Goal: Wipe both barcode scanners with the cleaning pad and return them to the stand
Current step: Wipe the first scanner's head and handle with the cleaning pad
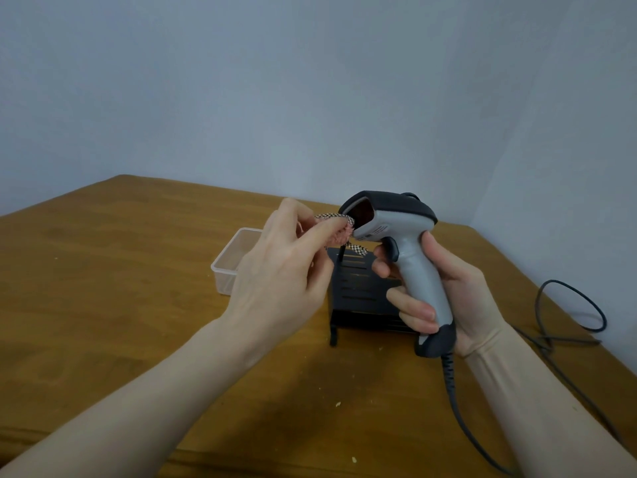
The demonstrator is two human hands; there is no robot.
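Observation:
My right hand grips the handle of a grey and black barcode scanner, held upright above the table with its window facing left. My left hand pinches a small pink cleaning pad with a checkered edge and holds it against the scanner's window. Under the scanner, a black slotted stand sits on the wooden table. I see no second scanner here.
A clear plastic container stands left of the stand, partly behind my left hand. The scanner's dark cable runs down from the handle and loops across the right side of the table. Pale walls meet behind the table.

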